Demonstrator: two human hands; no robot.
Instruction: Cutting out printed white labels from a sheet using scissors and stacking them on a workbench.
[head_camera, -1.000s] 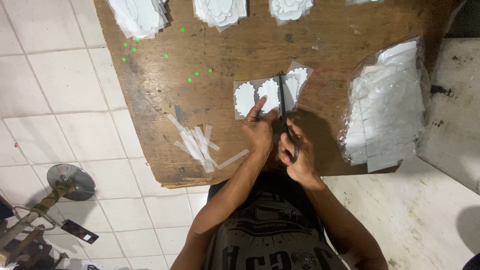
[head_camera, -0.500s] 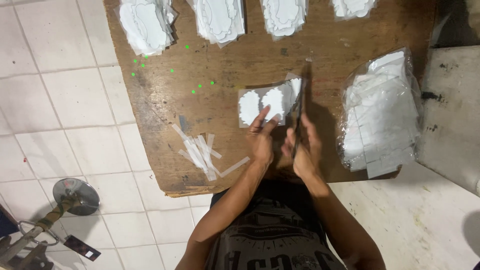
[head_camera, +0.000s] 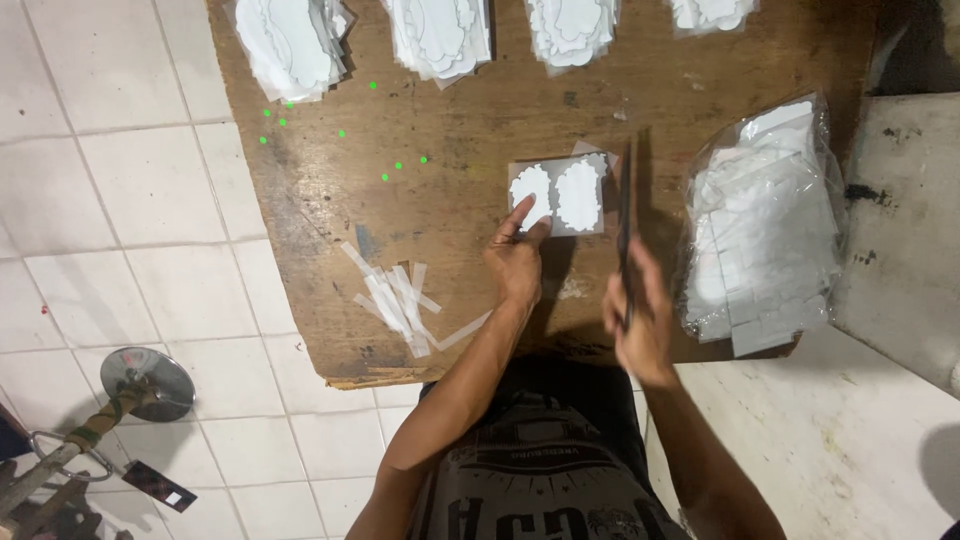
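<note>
Our left hand (head_camera: 518, 262) pins the grey sheet (head_camera: 558, 195) mid-desk; our right hand (head_camera: 640, 320) grips a blade (head_camera: 625, 225) that could nick those fingertips.

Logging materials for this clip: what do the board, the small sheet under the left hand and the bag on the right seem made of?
Board: worn, unfinished wood, going by grain and stains. Small sheet: probably matte grey backing paper carrying two white cut-out shapes; it lies flat and thin. Bag: clear glossy plastic film, crinkled, white pieces showing through.
</note>
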